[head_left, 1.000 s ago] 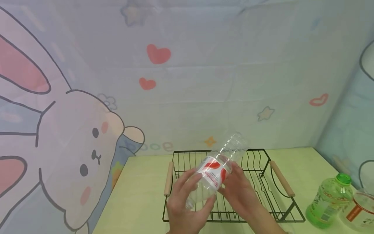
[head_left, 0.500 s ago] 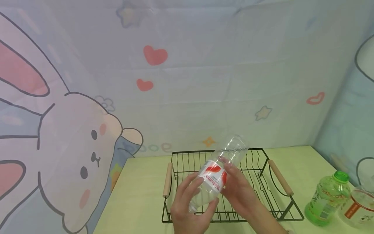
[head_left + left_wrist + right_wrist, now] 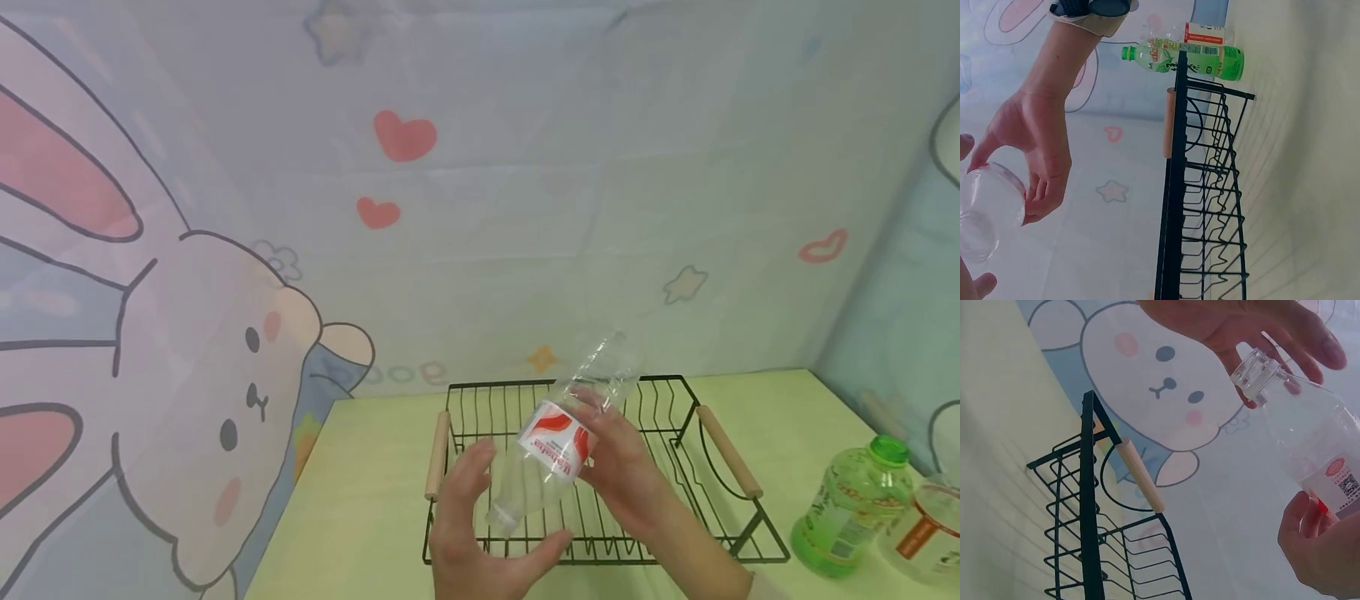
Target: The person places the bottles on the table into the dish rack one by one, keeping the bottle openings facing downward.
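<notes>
A clear capless plastic bottle (image 3: 555,442) with a red and white label hangs tilted over the black wire rack (image 3: 487,386), neck (image 3: 1254,372) down toward me. My right hand (image 3: 618,471) grips it around the label; the right wrist view shows its fingers (image 3: 1319,550) curled on the body. My left hand (image 3: 487,525) is spread open by the neck, fingers straight, thumb below; whether it touches the bottle is unclear. In the left wrist view the right hand (image 3: 1035,156) clasps the bottle's base (image 3: 985,212).
The rack has wooden handles (image 3: 726,462) and sits on a pale green table (image 3: 367,483). A green bottle (image 3: 851,521) and a clear container with an orange label (image 3: 926,533) stand at the right. A cartoon rabbit backdrop (image 3: 225,375) closes the back and left.
My left hand has let go of the bottle's lower part and spread open. The right hand keeps its hold; the bottle stands a little steeper.
</notes>
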### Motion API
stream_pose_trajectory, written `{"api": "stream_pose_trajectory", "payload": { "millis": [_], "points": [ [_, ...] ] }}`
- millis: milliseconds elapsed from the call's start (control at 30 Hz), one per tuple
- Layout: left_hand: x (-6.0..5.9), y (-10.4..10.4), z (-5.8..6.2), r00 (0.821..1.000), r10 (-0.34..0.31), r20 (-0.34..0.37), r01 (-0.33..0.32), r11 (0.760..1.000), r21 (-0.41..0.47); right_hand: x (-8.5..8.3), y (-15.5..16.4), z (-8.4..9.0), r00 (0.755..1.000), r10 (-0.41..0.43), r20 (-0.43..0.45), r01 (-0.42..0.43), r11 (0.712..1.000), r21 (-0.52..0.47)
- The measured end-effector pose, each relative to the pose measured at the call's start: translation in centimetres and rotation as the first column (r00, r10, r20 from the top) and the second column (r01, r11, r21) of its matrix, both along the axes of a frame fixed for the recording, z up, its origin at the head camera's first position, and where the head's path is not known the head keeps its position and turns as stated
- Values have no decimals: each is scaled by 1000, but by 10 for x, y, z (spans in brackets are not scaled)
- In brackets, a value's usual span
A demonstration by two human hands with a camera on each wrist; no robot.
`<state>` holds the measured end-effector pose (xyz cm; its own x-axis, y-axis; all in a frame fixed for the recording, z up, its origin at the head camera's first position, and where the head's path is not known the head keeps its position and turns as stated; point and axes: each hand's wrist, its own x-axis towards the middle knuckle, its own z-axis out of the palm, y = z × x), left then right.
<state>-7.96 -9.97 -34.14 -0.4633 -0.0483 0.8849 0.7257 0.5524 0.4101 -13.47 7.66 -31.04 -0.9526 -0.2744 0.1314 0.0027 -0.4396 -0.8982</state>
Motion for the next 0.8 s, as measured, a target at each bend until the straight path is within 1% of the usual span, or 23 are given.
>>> {"api": "stream_pose_trajectory", "payload": {
  "millis": [167,233,367,500,600,800],
  "points": [
    [2,-13,-4,1000,10,16,-10,1000,-29,-10,3,2,999,-31,19,29,996,80],
    [2,-19,-7,1000,0,-1,0,999,-47,-14,4,2,998,-47,30,43,991,124],
    [1,-29,-13,1000,8,-3,-8,996,-83,-25,6,3,997,-73,26,66,976,209],
    [2,-35,-18,999,40,18,-38,993,-113,-37,9,3,996,-91,21,81,953,291],
    [3,-38,-22,998,61,21,-58,990,-127,-45,11,1,995,-95,19,83,936,342],
    [7,-43,-30,992,116,50,-105,979,-177,-62,12,1,996,-94,8,83,913,400]
  ]
}}
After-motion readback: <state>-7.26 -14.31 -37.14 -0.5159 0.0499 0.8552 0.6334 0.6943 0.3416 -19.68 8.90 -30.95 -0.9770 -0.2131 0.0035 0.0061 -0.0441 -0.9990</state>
